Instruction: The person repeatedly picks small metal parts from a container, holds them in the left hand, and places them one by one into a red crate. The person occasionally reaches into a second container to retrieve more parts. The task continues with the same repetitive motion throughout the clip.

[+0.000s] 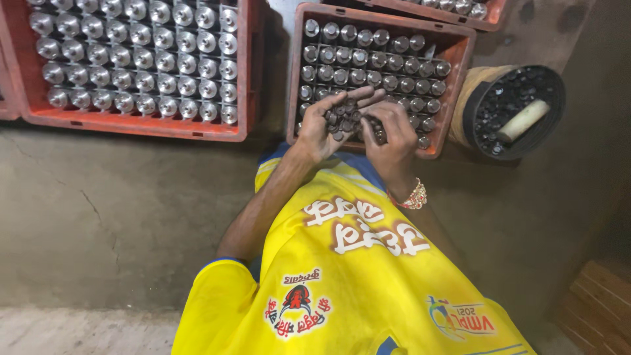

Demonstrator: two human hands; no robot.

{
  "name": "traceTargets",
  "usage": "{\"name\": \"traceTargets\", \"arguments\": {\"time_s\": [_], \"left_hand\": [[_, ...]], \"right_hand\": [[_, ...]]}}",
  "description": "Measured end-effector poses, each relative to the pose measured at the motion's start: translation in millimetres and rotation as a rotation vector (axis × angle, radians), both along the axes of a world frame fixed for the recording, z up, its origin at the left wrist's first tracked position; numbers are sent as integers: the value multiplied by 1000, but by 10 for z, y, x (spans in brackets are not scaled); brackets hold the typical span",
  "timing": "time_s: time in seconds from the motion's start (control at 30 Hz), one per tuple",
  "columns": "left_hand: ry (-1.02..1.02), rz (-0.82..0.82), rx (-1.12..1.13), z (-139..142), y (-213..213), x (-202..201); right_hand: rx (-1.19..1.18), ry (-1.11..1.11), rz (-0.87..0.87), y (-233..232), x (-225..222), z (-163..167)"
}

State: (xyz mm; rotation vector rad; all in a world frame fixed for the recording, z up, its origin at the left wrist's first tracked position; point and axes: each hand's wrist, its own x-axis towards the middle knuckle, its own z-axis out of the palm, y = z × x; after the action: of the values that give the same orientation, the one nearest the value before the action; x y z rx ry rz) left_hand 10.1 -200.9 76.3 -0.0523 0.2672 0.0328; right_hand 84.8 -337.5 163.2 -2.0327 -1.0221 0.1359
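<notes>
Item: red crate (453, 79) of bottles (368, 62). Over its near edge, my left hand (322, 125) cups dark caps (343, 118); my right hand (388, 131) pinches one (best kept level, seated squarely).

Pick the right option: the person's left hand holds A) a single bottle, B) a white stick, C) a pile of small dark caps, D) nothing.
C: the left hand lies palm up over the crate, cupping a pile of dark caps, while the right hand picks at them.
</notes>
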Motion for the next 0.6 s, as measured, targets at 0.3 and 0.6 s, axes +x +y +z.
{"name": "traceTargets", "arguments": {"time_s": [0.3,0.6], "left_hand": [[204,32,7,-73,48,33],[195,27,6,-131,50,15]], "right_hand": [[-315,-54,-271,-1302,398,-1186],[-304,-143,-372,-1503,270,-1777]]}}
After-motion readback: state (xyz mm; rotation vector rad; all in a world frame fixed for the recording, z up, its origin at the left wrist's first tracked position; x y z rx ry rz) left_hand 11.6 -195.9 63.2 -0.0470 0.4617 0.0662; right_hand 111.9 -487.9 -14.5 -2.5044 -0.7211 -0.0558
